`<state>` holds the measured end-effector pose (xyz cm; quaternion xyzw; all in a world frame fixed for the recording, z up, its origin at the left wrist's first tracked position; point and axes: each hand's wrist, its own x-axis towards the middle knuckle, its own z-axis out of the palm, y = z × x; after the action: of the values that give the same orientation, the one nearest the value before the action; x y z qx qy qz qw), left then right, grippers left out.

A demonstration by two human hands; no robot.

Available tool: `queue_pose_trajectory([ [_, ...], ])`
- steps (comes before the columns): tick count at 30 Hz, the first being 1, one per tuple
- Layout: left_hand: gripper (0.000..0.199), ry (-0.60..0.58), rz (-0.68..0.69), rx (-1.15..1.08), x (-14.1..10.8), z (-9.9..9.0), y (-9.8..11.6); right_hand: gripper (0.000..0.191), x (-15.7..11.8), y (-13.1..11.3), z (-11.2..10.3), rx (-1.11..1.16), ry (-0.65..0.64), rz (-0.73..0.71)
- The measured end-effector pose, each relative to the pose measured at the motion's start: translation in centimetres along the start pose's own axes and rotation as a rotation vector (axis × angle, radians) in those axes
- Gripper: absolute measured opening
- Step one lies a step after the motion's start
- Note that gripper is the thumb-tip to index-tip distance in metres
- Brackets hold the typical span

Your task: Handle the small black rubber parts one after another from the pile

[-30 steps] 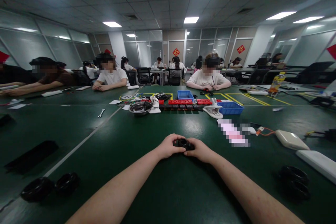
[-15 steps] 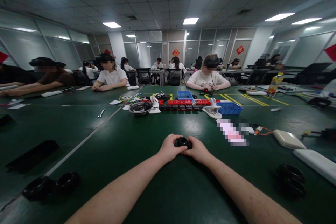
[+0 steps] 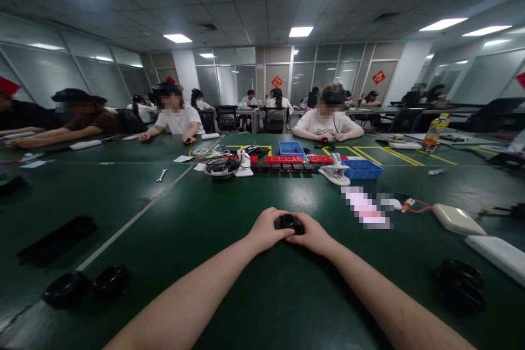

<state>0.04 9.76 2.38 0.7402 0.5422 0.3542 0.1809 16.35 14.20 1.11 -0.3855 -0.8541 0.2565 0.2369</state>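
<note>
Black ring [image 3: 289,221] sits on the near side of the red power strip [image 3: 283,159], gripped by my left hand [image 3: 264,232] and right hand [image 3: 314,234]; my hold barely differs from moments ago, so handling continues

One left hand [image 3: 266,231] and one right hand [image 3: 312,234] in the middle of the frame, one black ring [image 3: 289,226] between them; two more black rings [image 3: 66,296] at lower left, two others [image 3: 468,302] at lower right; two blue trays [image 3: 364,170] near the centre; one wrench [image 3: 162,176] left of centre; one bottle [image 3: 435,134] at right.
</note>
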Motion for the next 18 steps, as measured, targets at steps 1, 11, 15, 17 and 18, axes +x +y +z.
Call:
queue_pose_trajectory([
  [1, 0.036, -0.039, 0.027, -0.019, 0.0, -0.3, 0.0, 0.058, 0.0, 0.2, -0.3, 0.063, -0.044, -0.017],
  [11, 0.042, -0.195, 0.062, -0.152, 0.0, -1.2, 0.2, 0.037, -0.3, 0.2, -1.8, 0.299, -0.279, -0.009],
  [15, 0.04, -0.177, 0.078, -0.177, 0.0, -1.1, 0.1, 0.033, -0.2, 0.4, -1.6, 0.228, -0.26, 0.0],
  [17, 0.04, -0.174, 0.081, -0.189, -0.1, -1.1, 0.1, 0.033, -0.2, 0.5, -1.5, 0.222, -0.251, 0.003],
  [18, 0.04, -0.174, 0.078, -0.193, -0.1, -1.1, 0.1, 0.034, -0.2, 0.6, -1.4, 0.224, -0.249, 0.005],
])
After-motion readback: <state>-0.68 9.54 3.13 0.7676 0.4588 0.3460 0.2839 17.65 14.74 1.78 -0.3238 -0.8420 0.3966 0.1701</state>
